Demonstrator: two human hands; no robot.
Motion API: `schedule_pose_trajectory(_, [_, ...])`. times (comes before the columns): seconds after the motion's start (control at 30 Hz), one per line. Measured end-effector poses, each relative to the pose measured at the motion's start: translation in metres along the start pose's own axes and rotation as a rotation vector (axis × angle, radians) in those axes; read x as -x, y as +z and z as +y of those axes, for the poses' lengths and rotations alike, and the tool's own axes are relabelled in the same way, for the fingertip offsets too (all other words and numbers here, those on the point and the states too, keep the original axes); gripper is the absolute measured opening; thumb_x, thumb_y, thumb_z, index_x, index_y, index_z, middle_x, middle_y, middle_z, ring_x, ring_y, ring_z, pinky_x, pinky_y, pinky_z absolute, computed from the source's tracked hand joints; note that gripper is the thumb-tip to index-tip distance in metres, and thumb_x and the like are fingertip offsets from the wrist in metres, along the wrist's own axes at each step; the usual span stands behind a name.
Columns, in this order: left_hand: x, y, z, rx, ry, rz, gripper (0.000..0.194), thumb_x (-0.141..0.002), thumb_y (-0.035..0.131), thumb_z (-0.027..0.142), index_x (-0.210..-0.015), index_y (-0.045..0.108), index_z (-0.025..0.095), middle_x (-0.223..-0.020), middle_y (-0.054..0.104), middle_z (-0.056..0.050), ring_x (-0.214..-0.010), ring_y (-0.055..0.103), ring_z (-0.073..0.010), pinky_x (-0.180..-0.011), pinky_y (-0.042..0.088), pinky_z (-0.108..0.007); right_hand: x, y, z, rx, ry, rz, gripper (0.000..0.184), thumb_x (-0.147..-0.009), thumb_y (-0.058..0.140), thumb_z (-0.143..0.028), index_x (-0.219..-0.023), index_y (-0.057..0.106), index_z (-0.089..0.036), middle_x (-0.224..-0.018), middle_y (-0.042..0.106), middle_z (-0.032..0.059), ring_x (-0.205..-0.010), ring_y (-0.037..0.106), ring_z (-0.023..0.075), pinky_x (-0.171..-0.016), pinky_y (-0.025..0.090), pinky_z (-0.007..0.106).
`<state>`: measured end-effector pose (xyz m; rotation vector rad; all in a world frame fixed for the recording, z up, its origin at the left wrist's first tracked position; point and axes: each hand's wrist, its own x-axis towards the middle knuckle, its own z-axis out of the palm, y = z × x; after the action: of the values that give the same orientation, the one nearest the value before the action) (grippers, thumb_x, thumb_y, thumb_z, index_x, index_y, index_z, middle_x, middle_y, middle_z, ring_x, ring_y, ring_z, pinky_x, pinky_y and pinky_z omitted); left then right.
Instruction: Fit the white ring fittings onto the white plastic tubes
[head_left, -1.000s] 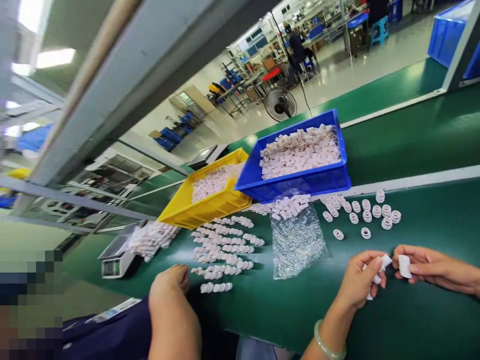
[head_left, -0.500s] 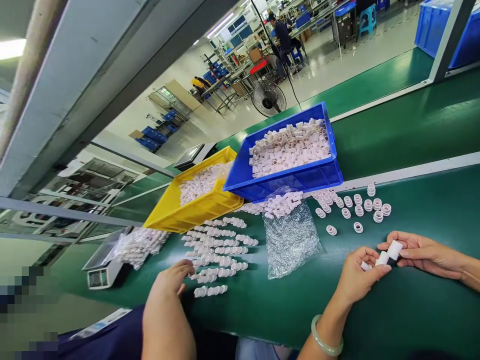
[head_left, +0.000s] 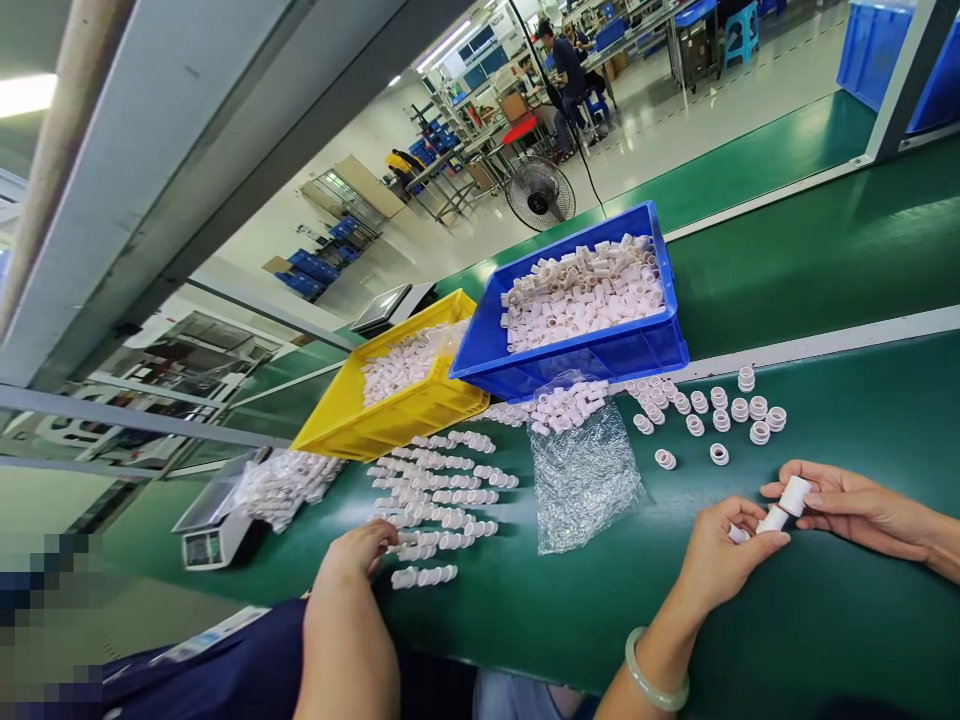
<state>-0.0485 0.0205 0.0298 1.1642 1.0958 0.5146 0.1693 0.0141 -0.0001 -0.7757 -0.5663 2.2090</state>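
While both hands meet at the lower right of the frame, the left hand and right hand each pinch one end of joined white fittings above the green worktop.

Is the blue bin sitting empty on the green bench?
No, the blue bin is heaped with small white tubular parts, and more of them lie on the green bench in front of it.
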Motion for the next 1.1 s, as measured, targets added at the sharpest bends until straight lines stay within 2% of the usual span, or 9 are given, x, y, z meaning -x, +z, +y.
schedule_pose_trajectory(0.27, [-0.001, 0.0, -0.001, 0.025, -0.018, -0.016, 0.038, -0.063, 0.079, 0.046, -0.078, 0.064, 0.015, -0.065, 0.061, 0.0, -0.054, 0.046, -0.0078, -0.054, 0.032, -0.021, -0.001, 0.009, -0.002, 0.113, -0.007, 0.044, 0.017, -0.089, 0.064, -0.028, -0.105, 0.059, -0.023, -0.125, 0.062, 0.0074, -0.107, 0.057, 0.0181, -0.095, 0.044, 0.032])
schedule_pose_trajectory(0.43, [-0.001, 0.001, -0.003, 0.032, -0.005, -0.024, 0.036, -0.064, 0.079, 0.044, -0.078, 0.064, 0.015, -0.065, 0.061, 0.0, -0.056, 0.047, -0.0081, -0.054, 0.033, -0.021, 0.0, 0.011, -0.002, 0.201, -0.041, -0.009, 0.019, -0.09, 0.063, -0.032, -0.105, 0.058, -0.023, -0.121, 0.063, 0.0074, -0.101, 0.057, 0.0181, -0.092, 0.042, 0.033])
schedule_pose_trajectory(0.57, [0.0, 0.002, 0.0, 0.018, 0.037, 0.039, 0.033, -0.064, 0.08, 0.041, -0.078, 0.065, 0.014, -0.064, 0.058, 0.002, -0.058, 0.046, -0.0076, -0.059, 0.035, -0.021, 0.0, 0.013, 0.0, 0.254, -0.069, 0.022, 0.022, -0.088, 0.067, -0.034, -0.104, 0.058, -0.023, -0.111, 0.062, 0.0062, -0.098, 0.055, 0.0196, -0.09, 0.042, 0.034])
schedule_pose_trajectory(0.67, [0.001, 0.001, 0.002, 0.024, 0.047, 0.059, 0.038, -0.064, 0.08, 0.041, -0.086, 0.066, 0.014, -0.067, 0.06, 0.001, -0.057, 0.046, -0.0073, -0.058, 0.035, -0.021, -0.001, 0.011, 0.003, 0.294, -0.117, 0.078, 0.021, -0.086, 0.068, -0.036, -0.1, 0.061, -0.022, -0.098, 0.058, 0.0034, -0.089, 0.051, 0.0176, -0.081, 0.043, 0.03])
schedule_pose_trajectory(0.8, [0.002, -0.001, 0.004, 0.086, 0.058, -0.06, 0.057, -0.062, 0.083, 0.04, -0.109, 0.062, 0.016, -0.083, 0.067, -0.004, -0.06, 0.05, -0.0082, -0.059, 0.037, -0.022, -0.004, 0.004, 0.005, 0.184, -0.109, 0.13, 0.02, -0.086, 0.068, -0.035, -0.101, 0.062, -0.023, -0.087, 0.054, 0.0007, -0.078, 0.046, 0.0147, -0.074, 0.042, 0.027])
schedule_pose_trajectory(1.0, [0.001, 0.0, -0.001, -0.002, 0.133, -0.071, 0.06, -0.066, 0.081, 0.037, -0.119, 0.061, 0.019, -0.095, 0.064, -0.005, -0.065, 0.053, -0.0086, -0.064, 0.042, -0.023, -0.004, 0.004, 0.002, 0.145, -0.037, 0.014, 0.021, -0.088, 0.065, -0.038, -0.092, 0.066, -0.017, -0.079, 0.05, 0.0013, -0.069, 0.039, 0.0116, -0.065, 0.038, 0.022])
schedule_pose_trajectory(1.1, [0.0, -0.001, -0.007, -0.125, 0.218, -0.044, 0.076, -0.059, 0.086, 0.039, -0.127, 0.056, 0.024, -0.112, 0.059, -0.007, -0.065, 0.053, -0.008, -0.064, 0.045, -0.024, -0.003, 0.007, 0.003, 0.129, -0.013, -0.008, 0.022, -0.089, 0.065, -0.038, -0.093, 0.066, -0.016, -0.079, 0.05, 0.0018, -0.068, 0.039, 0.0112, -0.064, 0.039, 0.023])
